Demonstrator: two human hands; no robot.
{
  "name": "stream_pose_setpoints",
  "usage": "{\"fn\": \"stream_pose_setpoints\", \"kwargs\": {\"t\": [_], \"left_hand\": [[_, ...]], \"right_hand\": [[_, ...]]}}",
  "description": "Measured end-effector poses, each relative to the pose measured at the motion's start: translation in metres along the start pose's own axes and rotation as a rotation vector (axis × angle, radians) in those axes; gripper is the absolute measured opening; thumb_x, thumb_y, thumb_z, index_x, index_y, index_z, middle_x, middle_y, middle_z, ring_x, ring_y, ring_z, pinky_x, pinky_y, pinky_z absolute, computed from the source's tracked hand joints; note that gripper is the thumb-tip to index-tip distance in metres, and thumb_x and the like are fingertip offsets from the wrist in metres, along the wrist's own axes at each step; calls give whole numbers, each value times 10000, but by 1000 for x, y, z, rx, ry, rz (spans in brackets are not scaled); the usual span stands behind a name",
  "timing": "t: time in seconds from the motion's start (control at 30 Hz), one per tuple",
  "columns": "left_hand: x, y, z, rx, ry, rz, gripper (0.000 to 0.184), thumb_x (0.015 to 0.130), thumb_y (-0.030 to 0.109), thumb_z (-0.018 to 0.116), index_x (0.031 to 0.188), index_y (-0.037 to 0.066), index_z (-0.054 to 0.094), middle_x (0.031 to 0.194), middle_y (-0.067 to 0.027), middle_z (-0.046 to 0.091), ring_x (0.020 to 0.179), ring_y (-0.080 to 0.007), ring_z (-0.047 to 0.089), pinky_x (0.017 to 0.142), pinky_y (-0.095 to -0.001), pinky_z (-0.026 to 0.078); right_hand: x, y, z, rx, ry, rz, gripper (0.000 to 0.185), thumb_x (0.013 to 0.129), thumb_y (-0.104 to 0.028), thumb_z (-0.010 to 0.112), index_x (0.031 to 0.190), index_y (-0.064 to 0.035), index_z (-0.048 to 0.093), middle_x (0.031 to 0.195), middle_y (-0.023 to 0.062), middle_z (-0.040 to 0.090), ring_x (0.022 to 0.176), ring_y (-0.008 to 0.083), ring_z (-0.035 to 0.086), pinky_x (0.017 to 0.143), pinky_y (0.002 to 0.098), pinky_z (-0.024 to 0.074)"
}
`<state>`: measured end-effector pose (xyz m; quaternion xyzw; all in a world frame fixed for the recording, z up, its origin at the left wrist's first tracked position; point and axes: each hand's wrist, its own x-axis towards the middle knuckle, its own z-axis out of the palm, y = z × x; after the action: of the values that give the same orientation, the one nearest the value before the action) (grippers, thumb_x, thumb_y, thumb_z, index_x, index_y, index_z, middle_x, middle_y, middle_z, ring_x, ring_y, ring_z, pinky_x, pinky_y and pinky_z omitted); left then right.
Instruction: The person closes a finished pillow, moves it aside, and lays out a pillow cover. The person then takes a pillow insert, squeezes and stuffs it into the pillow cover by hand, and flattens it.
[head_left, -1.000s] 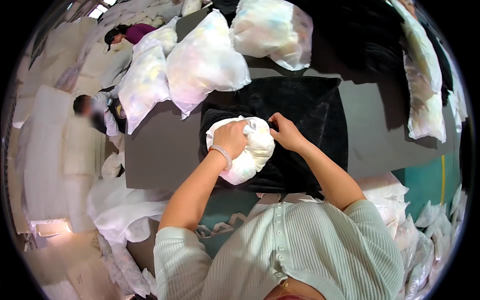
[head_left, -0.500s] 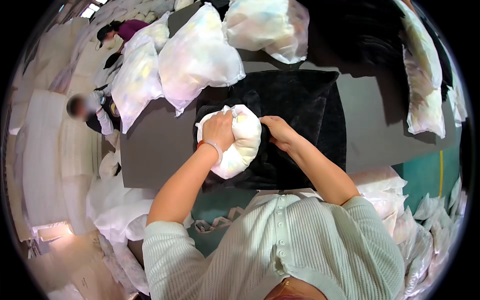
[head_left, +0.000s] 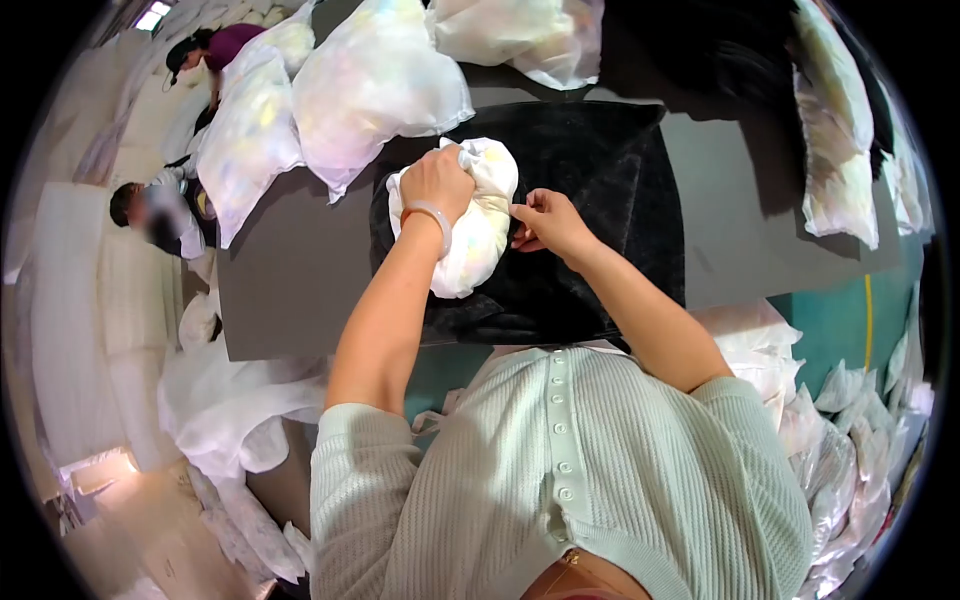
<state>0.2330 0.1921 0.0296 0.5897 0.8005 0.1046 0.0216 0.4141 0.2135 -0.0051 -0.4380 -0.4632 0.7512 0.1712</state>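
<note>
– pale stacks (head_left: 75, 290) line the far left of the room. what comes next?

– a co-worker (head_left: 182, 222) beside the left end of the table (head_left: 290, 290), then filled bags (head_left: 375, 85) along the far side.

– and room to move?

– a grey stretch runs from the table's left edge to the black cloth (head_left: 630, 190). that cloth reaches the near edge, close to the wearer's shirt (head_left: 620, 450).

– where is the white bundle (head_left: 480, 235)?

– on the left part of the cloth, just right of that grey stretch.

– how does the left hand (head_left: 438, 183) sit?

– back of the hand up, grip closed on the bundle's upper left, forearm slanting up from the near side. a pale bangle (head_left: 444, 228) rings the wrist.

– the right hand (head_left: 550, 222)?

– just right of the bundle, over the cloth, fingers curled, thumb side toward the bundle. i can't tell whether its grip has hold of anything.

– farther right?

– another wide grey stretch of table, up to a long pale bag (head_left: 840, 140); past the near edge, green floor (head_left: 830, 325).
</note>
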Motion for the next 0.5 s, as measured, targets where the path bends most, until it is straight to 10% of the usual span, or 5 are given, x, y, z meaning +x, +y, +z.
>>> {"fn": "stream_pose_setpoints", "kwargs": {"t": [0.33, 0.5], "left_hand": [[-23, 6, 21, -31, 343, 70, 123, 771, 161, 554, 849, 68, 578, 846, -143, 618, 840, -379, 600, 711, -482, 473], [-78, 0, -4, -176, 323, 342, 252, 669, 160, 673, 893, 71, 598, 861, -162, 539, 824, -352, 565, 707, -449, 467]], "right_hand": [[-35, -6, 23, 358, 103, 29, 100, 858, -183, 580, 817, -127, 509, 662, -43, 422, 583, 86, 436, 533, 241, 351], [4, 20, 9, -199, 302, -437, 130, 804, -126, 608, 853, -42, 522, 689, 6, 476, 616, 101, 434, 555, 272, 349]]}}
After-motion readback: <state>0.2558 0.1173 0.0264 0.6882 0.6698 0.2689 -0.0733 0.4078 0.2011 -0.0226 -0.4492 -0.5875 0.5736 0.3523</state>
